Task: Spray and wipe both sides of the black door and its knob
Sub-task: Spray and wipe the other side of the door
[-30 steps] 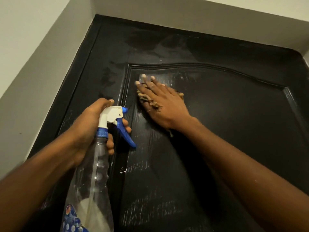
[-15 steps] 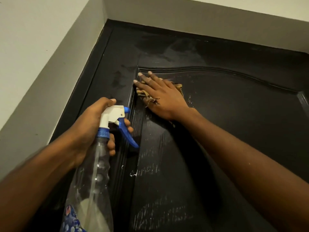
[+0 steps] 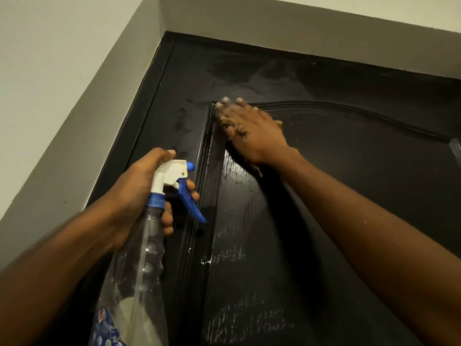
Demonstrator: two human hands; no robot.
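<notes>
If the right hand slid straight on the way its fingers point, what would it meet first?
Likely the raised moulding at the panel's top-left corner, just ahead of the right hand; beyond it, flat door.

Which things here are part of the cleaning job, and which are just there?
Part of the job:
- door
- spray bottle, gripped by the left hand
- cloth, pressed to the door under the right hand

Just there:
- wall
</notes>
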